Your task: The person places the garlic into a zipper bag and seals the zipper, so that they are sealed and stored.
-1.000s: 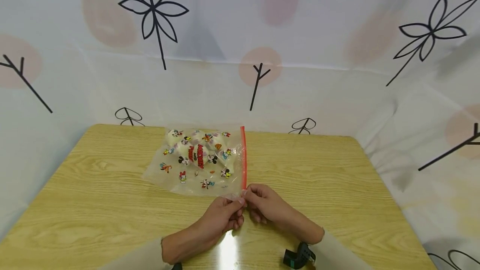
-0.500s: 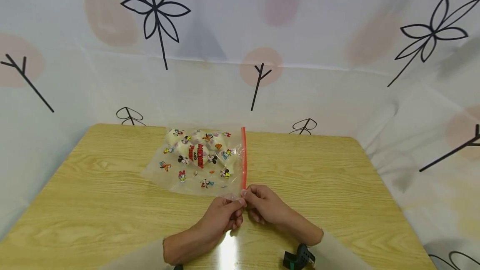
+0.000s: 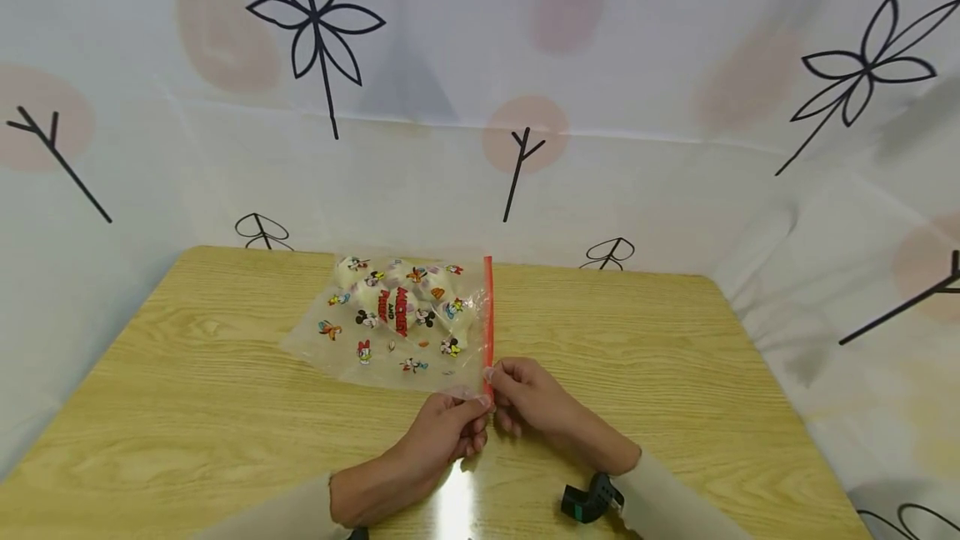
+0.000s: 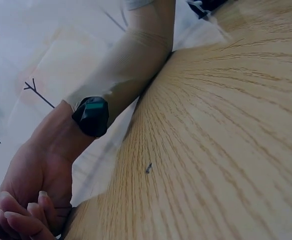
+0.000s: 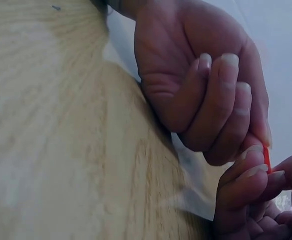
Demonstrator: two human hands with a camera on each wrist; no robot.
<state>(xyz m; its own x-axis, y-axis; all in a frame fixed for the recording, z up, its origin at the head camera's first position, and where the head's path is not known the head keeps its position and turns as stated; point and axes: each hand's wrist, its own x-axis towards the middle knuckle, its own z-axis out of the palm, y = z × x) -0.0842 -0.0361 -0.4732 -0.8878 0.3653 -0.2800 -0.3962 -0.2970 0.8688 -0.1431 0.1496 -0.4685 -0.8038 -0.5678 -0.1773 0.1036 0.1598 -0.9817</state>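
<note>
A clear zip bag, printed with cartoon figures and red lettering, lies flat on the table. Pale rounded things with purplish patches show through its upper part; their kind is unclear. The bag's red zip strip runs along its right edge. At the strip's near end, my left hand pinches the bag's corner between thumb and fingers. Just above that, the thumb and forefinger of my right hand pinch the red strip. In the right wrist view, a bit of red strip shows between both hands' fingertips.
The wood-grain table reaches back to a pale cloth backdrop with black plant drawings. The cloth also rises at both sides. A black wrist camera is strapped at my right wrist, close to the tabletop.
My right hand has shifted slightly up along the red strip, away from my left fingertips, and more of the strip shows between them. The left hand keeps its hold on the corner.
</note>
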